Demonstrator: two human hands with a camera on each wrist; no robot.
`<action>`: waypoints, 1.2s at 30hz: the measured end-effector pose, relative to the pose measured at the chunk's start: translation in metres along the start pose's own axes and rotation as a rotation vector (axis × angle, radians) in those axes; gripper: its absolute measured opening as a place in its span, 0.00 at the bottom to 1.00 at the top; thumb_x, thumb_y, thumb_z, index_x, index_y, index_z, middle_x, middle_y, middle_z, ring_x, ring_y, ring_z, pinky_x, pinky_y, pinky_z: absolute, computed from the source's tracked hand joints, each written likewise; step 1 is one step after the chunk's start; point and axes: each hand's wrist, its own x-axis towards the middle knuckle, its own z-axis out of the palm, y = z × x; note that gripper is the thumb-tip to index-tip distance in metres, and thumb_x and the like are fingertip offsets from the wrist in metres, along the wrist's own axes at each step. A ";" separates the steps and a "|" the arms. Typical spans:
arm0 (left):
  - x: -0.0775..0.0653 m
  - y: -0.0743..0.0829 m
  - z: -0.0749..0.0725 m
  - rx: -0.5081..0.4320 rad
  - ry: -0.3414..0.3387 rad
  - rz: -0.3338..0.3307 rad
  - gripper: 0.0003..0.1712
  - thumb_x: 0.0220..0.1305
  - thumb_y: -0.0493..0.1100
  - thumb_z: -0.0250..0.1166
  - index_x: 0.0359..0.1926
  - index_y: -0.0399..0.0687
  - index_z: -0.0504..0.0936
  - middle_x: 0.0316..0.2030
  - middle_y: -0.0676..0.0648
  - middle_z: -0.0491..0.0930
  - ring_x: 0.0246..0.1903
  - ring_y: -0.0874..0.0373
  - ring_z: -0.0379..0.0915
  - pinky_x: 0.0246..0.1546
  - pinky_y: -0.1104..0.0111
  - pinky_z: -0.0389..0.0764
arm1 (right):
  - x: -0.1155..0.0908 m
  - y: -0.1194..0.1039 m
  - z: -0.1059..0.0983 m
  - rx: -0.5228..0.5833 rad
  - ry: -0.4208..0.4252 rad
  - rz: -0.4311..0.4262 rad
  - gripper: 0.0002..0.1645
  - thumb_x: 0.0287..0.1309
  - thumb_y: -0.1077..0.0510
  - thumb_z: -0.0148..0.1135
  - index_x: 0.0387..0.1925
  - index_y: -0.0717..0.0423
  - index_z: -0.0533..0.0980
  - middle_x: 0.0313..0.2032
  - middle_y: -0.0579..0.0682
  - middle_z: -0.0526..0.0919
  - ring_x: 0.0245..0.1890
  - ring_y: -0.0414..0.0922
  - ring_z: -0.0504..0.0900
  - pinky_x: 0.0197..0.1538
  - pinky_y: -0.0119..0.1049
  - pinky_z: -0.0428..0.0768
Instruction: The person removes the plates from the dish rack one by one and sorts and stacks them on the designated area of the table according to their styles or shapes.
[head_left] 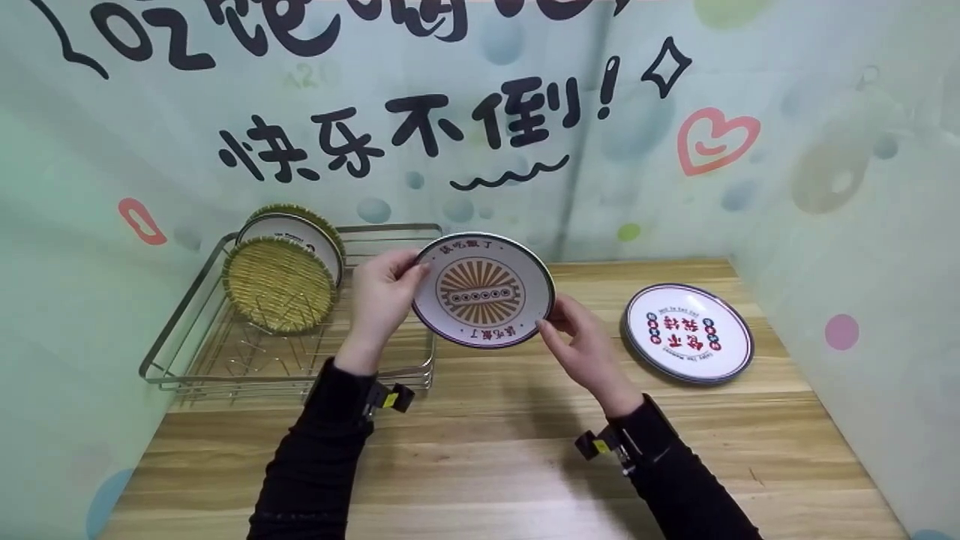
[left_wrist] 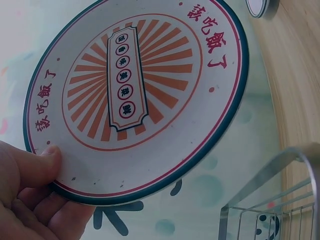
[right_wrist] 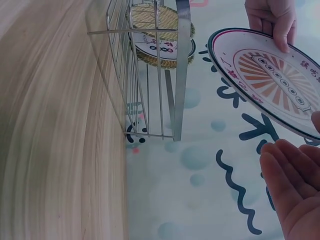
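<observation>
A round white plate (head_left: 480, 334) with a dark rim and an orange sunburst print is held up over the table, its printed face tilted toward me. My left hand (head_left: 380, 300) pinches its left rim, thumb on the face and fingers behind, as the left wrist view also shows for the plate (left_wrist: 165, 165). On the opposite side, my right hand (head_left: 583, 349) holds the lower right rim between thumb and fingers. In the right wrist view the fingers of the right hand (right_wrist: 295, 185) reach out below the plate's edge.
A wire dish rack (head_left: 187, 315) stands at the left. In it, a white plate (head_left: 274, 225) stands upright between a front woven round mat (head_left: 279, 289) and another woven mat (head_left: 330, 232). Stacked plates (head_left: 690, 352) lie on the wooden table (head_left: 480, 450) at the right.
</observation>
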 end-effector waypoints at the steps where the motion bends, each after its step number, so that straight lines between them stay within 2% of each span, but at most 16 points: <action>1: 0.000 0.000 0.001 -0.007 -0.002 0.000 0.02 0.53 0.33 0.66 0.30 0.40 0.84 0.26 0.46 0.83 0.23 0.57 0.76 0.21 0.72 0.78 | 0.000 0.000 0.000 -0.001 0.008 0.009 0.16 0.55 0.75 0.55 0.47 0.77 0.70 0.38 0.67 0.78 0.38 0.58 0.80 0.44 0.41 0.80; 3: -0.001 0.001 0.003 0.003 -0.001 0.011 0.03 0.53 0.33 0.67 0.30 0.40 0.85 0.27 0.46 0.83 0.24 0.57 0.77 0.22 0.72 0.78 | -0.001 0.001 0.000 -0.010 0.026 0.017 0.14 0.57 0.75 0.54 0.46 0.76 0.70 0.36 0.67 0.79 0.36 0.59 0.80 0.41 0.35 0.81; 5: -0.002 0.002 0.005 0.020 0.004 0.025 0.03 0.52 0.33 0.67 0.30 0.40 0.85 0.27 0.46 0.83 0.24 0.57 0.77 0.22 0.72 0.78 | -0.002 0.001 0.000 -0.016 0.042 0.018 0.12 0.57 0.75 0.53 0.44 0.77 0.71 0.34 0.68 0.78 0.33 0.60 0.80 0.38 0.34 0.81; 11: -0.005 0.002 0.010 0.054 0.012 0.050 0.03 0.52 0.33 0.67 0.31 0.41 0.85 0.27 0.46 0.83 0.23 0.57 0.76 0.22 0.73 0.76 | -0.003 0.003 0.000 -0.003 0.081 0.022 0.10 0.57 0.76 0.51 0.41 0.79 0.71 0.29 0.71 0.78 0.27 0.63 0.79 0.31 0.49 0.81; 14: -0.006 0.002 0.012 0.045 0.001 0.038 0.03 0.52 0.34 0.67 0.31 0.42 0.85 0.26 0.46 0.83 0.23 0.57 0.76 0.22 0.72 0.76 | -0.004 0.003 -0.001 0.005 0.094 0.023 0.10 0.56 0.77 0.52 0.41 0.80 0.71 0.29 0.71 0.78 0.27 0.63 0.79 0.30 0.51 0.81; 22: -0.006 -0.001 0.015 0.019 -0.067 -0.001 0.06 0.53 0.33 0.67 0.34 0.42 0.85 0.29 0.47 0.84 0.26 0.57 0.77 0.26 0.70 0.80 | -0.006 0.002 -0.005 -0.037 0.138 0.040 0.10 0.55 0.76 0.54 0.40 0.79 0.73 0.28 0.70 0.79 0.24 0.62 0.80 0.28 0.37 0.82; 27: -0.006 -0.001 0.017 0.010 -0.114 -0.012 0.06 0.53 0.34 0.66 0.35 0.42 0.84 0.31 0.47 0.83 0.28 0.57 0.78 0.29 0.70 0.81 | -0.007 0.001 -0.008 -0.023 0.152 0.074 0.10 0.55 0.76 0.54 0.40 0.79 0.73 0.29 0.70 0.79 0.24 0.63 0.80 0.28 0.33 0.82; 31: -0.006 -0.001 0.017 0.018 -0.150 -0.004 0.08 0.54 0.35 0.66 0.38 0.42 0.84 0.33 0.47 0.83 0.30 0.58 0.78 0.32 0.71 0.81 | -0.008 0.002 -0.012 -0.028 0.153 0.107 0.09 0.56 0.76 0.54 0.39 0.79 0.73 0.28 0.70 0.79 0.25 0.63 0.80 0.28 0.36 0.82; 33: -0.007 0.000 0.016 0.022 -0.173 -0.002 0.11 0.54 0.36 0.67 0.41 0.41 0.83 0.35 0.46 0.83 0.32 0.58 0.79 0.35 0.71 0.80 | -0.008 0.002 -0.014 -0.024 0.156 0.120 0.09 0.56 0.76 0.54 0.39 0.79 0.73 0.28 0.71 0.79 0.25 0.63 0.80 0.28 0.40 0.82; 36: -0.008 0.002 0.013 0.028 -0.215 -0.018 0.16 0.54 0.37 0.67 0.46 0.40 0.81 0.38 0.44 0.83 0.35 0.57 0.79 0.38 0.71 0.80 | -0.009 0.002 -0.017 -0.039 0.168 0.129 0.08 0.56 0.75 0.54 0.38 0.79 0.74 0.28 0.70 0.80 0.25 0.63 0.80 0.27 0.41 0.82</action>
